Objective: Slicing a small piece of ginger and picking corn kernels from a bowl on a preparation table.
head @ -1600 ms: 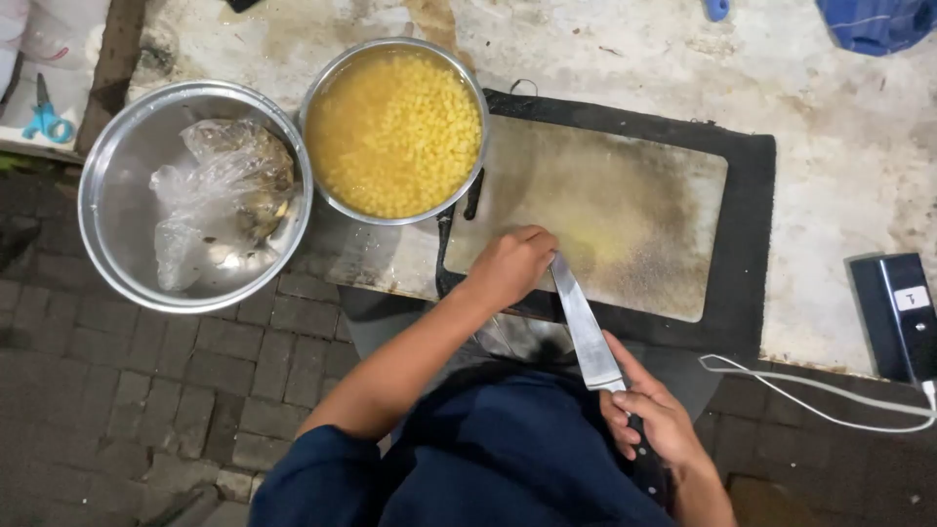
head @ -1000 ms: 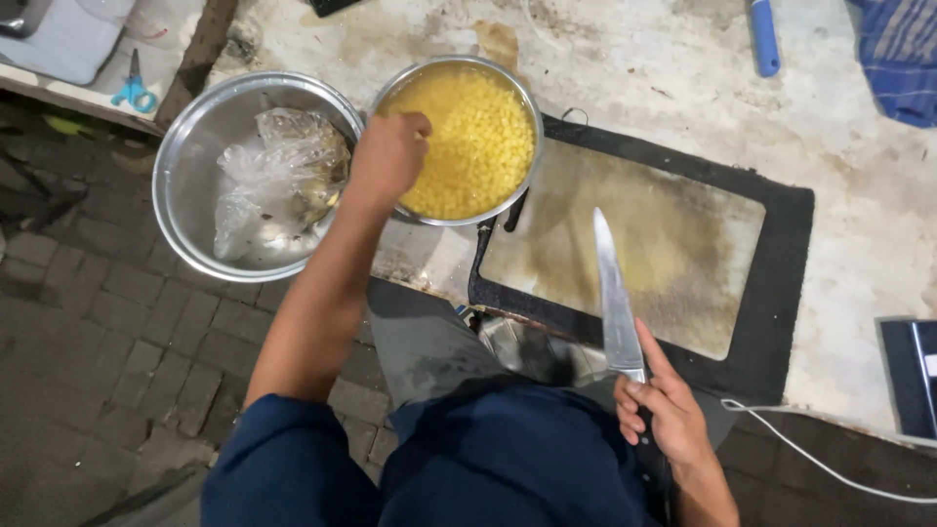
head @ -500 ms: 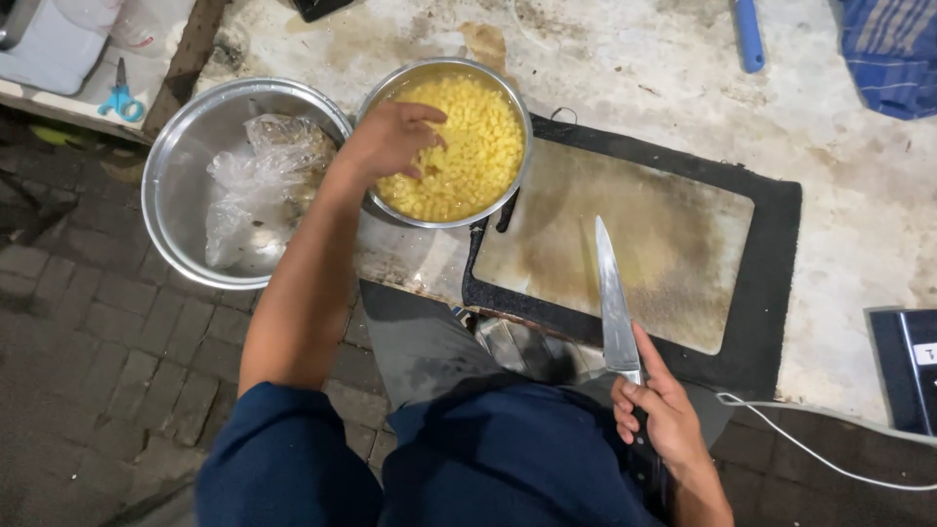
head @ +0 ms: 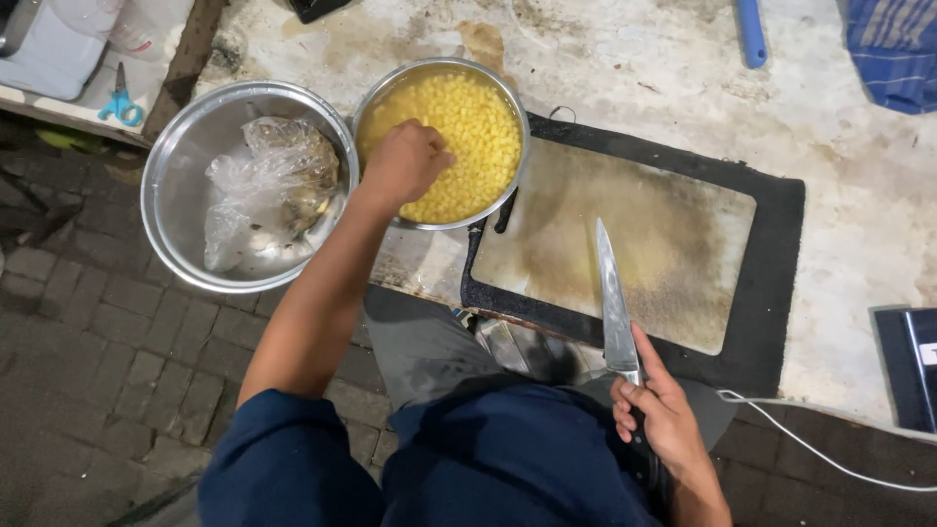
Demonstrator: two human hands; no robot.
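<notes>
Seen from the head camera, looking straight down. Left hand [head: 405, 161] reaching into a steel bowl [head: 376, 93] of small yellow cubes [head: 473, 132], fingers curled into a loose fist over the pieces; cannot tell whether anything is pinched inside. Bowl sitting at the near edge of a stained, pale stone counter [head: 625, 68], just beside the top left corner of a worn cutting board [head: 673, 229] laid on a black mat [head: 776, 283]. Right hand [head: 664, 415] low by the body, fingers wrapped tight round the handle of a long kitchen knife [head: 613, 303], blade pointing away over the board's near edge. Left of the yellow bowl, a second, larger steel bowl [head: 171, 171] holding a crumpled clear plastic bag [head: 259, 185], overhanging the counter edge. Below, grey brick paving [head: 88, 332]. Far left, scissors with blue handles [head: 120, 98] on a pale shelf. Along the top, a blue handle [head: 750, 34] and blue striped cloth [head: 893, 49]. Lower right, a thin white cable [head: 810, 454] and a dark flat device [head: 908, 366].
</notes>
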